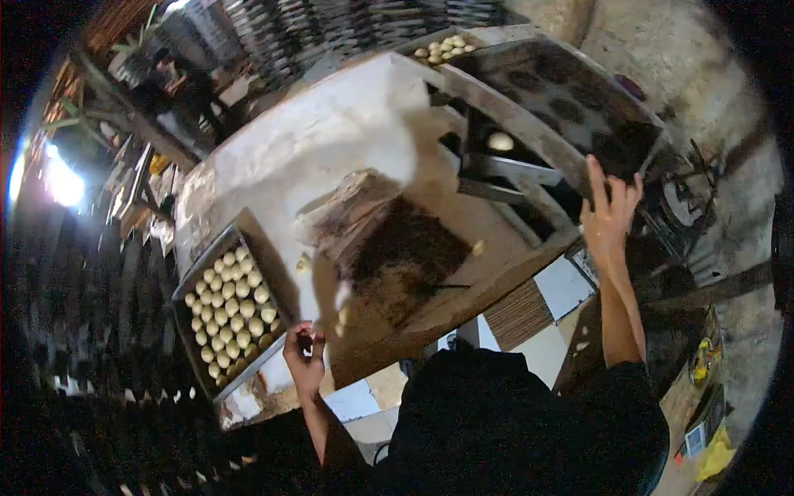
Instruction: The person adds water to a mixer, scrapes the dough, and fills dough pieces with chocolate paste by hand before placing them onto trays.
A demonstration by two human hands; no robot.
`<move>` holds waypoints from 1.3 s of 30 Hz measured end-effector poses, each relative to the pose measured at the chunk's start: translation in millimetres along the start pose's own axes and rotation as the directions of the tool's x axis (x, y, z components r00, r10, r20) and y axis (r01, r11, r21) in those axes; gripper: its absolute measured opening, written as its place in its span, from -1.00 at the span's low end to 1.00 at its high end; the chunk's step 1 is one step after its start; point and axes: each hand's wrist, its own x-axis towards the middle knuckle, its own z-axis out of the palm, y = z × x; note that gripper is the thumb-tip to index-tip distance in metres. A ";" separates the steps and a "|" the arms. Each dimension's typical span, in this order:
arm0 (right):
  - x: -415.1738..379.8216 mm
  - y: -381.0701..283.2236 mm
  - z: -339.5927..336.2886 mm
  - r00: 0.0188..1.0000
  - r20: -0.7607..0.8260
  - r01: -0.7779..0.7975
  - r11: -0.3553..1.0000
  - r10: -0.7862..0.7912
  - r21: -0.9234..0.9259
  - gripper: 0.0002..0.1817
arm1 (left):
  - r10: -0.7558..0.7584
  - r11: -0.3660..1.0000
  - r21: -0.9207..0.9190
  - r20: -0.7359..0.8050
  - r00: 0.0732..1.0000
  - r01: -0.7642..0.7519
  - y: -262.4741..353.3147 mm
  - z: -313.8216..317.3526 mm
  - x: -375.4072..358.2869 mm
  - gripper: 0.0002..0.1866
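Note:
My right hand (610,213) is stretched out with its fingers spread, fingertips at the near corner of a large dark baking tray (608,136) marked with round stains. My left hand (304,361) is beside the near right corner of a metal tray (201,370) filled with rows of pale dough balls (230,307). Its fingers curl loosely, with a gap between thumb and fingertips. Between my hands, a dark, crusted board or cloth (405,256) lies on the table, with small dough scraps (343,318) around it.
The worktable (322,124) has a pale floury surface. Under the dark tray's edge, a single dough ball (500,142) sits in another black tray (475,161). More dough balls (444,50) fill a tray at the back. A person (186,95) stands at the far left.

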 end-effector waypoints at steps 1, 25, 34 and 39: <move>0.6 -5.0 -0.3 0.998 0.061 -0.011 1.000 0.010 0.007 -0.09 | 0.024 0.999 0.032 -0.011 1.000 -0.023 -6.6 -10.6 0.7 -0.83; -12.1 -199.5 38.4 0.882 0.298 -0.199 0.284 -0.366 0.938 -0.70 | -0.208 0.976 -0.155 -0.421 0.883 0.156 -74.9 -9.4 -29.1 -0.68; -20.9 -228.9 68.2 0.640 0.444 -0.758 -0.426 -0.627 0.493 -0.65 | 0.165 0.986 0.047 -0.068 0.984 -0.162 121.2 148.3 -1.4 0.07; -16.0 -206.2 40.7 0.890 -0.025 -0.182 -0.406 -0.455 0.896 -0.59 | -0.194 0.934 -0.335 -0.195 0.961 0.121 152.2 159.4 -17.7 -0.65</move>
